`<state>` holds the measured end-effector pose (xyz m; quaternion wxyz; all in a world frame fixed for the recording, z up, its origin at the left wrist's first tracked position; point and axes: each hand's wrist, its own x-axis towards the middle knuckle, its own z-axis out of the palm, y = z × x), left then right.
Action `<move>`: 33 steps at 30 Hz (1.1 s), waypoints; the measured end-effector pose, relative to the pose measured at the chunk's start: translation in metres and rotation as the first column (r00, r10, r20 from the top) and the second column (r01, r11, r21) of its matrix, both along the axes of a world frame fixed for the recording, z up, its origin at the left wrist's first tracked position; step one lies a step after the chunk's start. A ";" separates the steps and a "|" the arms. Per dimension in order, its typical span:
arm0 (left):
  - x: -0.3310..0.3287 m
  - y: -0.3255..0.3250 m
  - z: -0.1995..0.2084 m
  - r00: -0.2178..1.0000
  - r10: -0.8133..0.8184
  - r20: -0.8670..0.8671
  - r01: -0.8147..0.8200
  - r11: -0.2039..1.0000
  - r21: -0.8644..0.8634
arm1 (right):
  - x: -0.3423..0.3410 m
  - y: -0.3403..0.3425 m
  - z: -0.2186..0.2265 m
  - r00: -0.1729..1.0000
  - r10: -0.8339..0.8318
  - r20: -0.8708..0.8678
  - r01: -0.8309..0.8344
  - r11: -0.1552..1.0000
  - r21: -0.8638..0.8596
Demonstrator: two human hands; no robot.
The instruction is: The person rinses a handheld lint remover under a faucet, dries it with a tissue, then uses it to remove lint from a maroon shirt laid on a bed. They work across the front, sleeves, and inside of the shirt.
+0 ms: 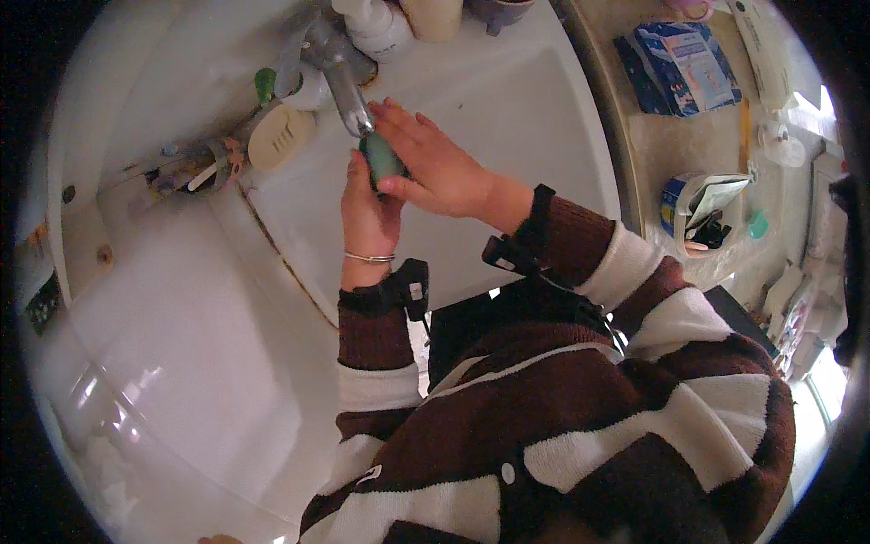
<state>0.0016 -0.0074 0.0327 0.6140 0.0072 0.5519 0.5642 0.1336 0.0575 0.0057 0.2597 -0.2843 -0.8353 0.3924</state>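
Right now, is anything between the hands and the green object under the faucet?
Nothing visible. The left hand and right hand both already clasp the small green object, directly below the metal faucet spout over the white sink. Whether water is running cannot be told.

Glossy white ceramic sink point(507, 100), shiny metal tap point(347, 95), knitted striped sleeves point(580, 245)
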 end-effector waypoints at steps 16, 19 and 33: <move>-0.012 -0.002 -0.011 0.990 0.130 0.051 -0.136 0.983 0.125 | 0.026 -0.011 -0.007 0.982 0.100 0.159 -0.086 0.992 -0.093; -0.015 -0.001 -0.007 0.991 0.133 0.029 -0.136 0.983 0.123 | 0.032 -0.012 -0.002 0.983 0.033 0.180 -0.011 0.993 -0.120; -0.012 -0.003 -0.011 0.990 0.114 0.088 -0.122 0.989 0.089 | 0.025 -0.011 -0.003 0.987 -0.062 0.147 0.084 0.985 -0.149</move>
